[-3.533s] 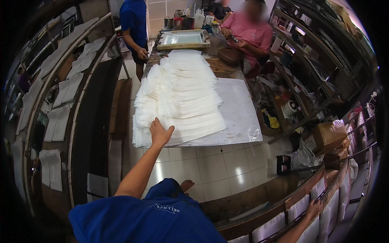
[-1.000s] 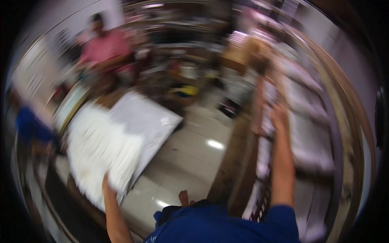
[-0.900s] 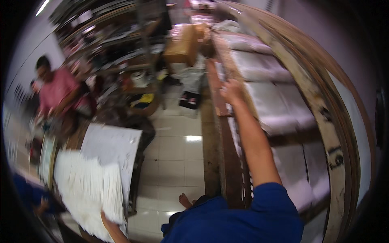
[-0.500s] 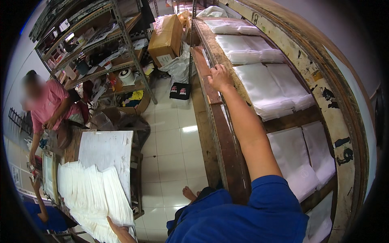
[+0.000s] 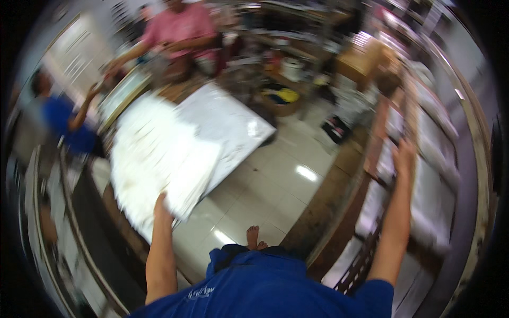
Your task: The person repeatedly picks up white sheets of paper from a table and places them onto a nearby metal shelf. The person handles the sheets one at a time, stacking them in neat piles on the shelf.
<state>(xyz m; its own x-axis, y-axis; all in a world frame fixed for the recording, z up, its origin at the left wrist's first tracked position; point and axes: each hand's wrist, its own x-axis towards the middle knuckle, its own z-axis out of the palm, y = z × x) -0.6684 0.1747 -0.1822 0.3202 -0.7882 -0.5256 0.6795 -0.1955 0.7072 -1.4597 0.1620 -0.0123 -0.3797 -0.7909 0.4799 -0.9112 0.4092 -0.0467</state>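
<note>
My left hand [image 5: 161, 205] is closed at the near edge of a wide fan of overlapping white sheets [image 5: 159, 143], its fingers partly hidden by them. The sheets lie over a table and partly over a pale, worn board [image 5: 228, 122]. On my right, my right hand [image 5: 404, 155] curls over the long edge of a rack tray [image 5: 411, 114], blurred by motion. White sheets [image 5: 432, 196] lie in rows on that tray. More white sheets [image 5: 371, 209] show on the lower level, left of my forearm.
A person in pink [image 5: 180, 26] works beyond the table, beside a framed screen [image 5: 124, 98]. Another person in blue [image 5: 69, 124] is at far left. Tiled floor [image 5: 281, 175] lies between table and rack. A cardboard box [image 5: 360, 58] and a black bag [image 5: 335, 129] are ahead.
The view has swung left and blurred. White sheets on the rack's lower level now show beside the tray edge. My left hand is still at the fanned sheets, my right at the rack.
</note>
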